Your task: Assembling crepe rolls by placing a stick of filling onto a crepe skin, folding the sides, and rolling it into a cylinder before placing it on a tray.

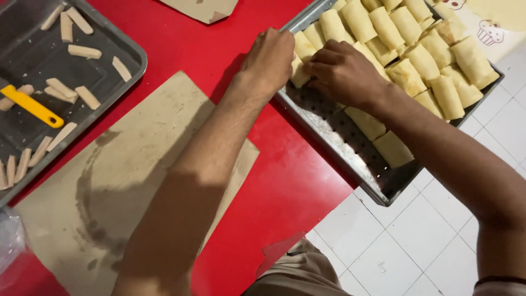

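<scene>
Nearest, stained brown paper [137, 181] spread over the red table [285, 181], likely to keep the surface clean. Farther up, left hand [269, 59] curled over the rim of the perforated metal tray [350, 159], seemingly steadying it where it overhangs the table edge. Right hand [342, 72] just beside, fingers bunched, pinching one pale dough roll [300, 74] at the row's end. Roughly two dozen rolls packed tight, two lying apart. Far left, second tray [118, 41] holding about sixteen cut sticks [84, 51] and one yellow-handled tool [34, 106].
</scene>
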